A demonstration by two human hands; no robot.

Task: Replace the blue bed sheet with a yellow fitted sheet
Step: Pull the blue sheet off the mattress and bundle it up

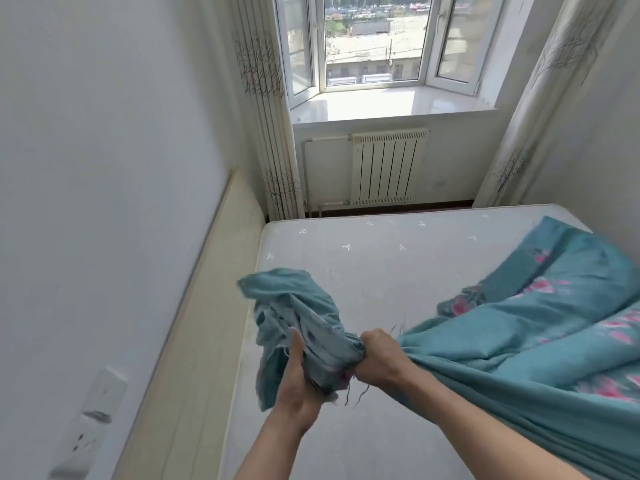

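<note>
The blue bed sheet [502, 341], teal with pink flowers, is lifted off the bare white mattress [374, 265], its bulk trailing over the bed's right side. A bunched, frayed end is gripped in the clenched right hand [379, 358] near the mattress's left edge. The crumpled loose end is held from below by the left hand [298, 379], thumb pressed on the cloth.

One camera only, worn on my head — it looks forward and steeply down across the mattress [363, 271] from its near end toward the far edge, with the window [374, 39] straight ahead. My left hand [298, 379] and right hand [379, 358] sit close below the lens, low in the middle — the wide angle bends the wall [104, 168] along the mattress's left edge.
</note>
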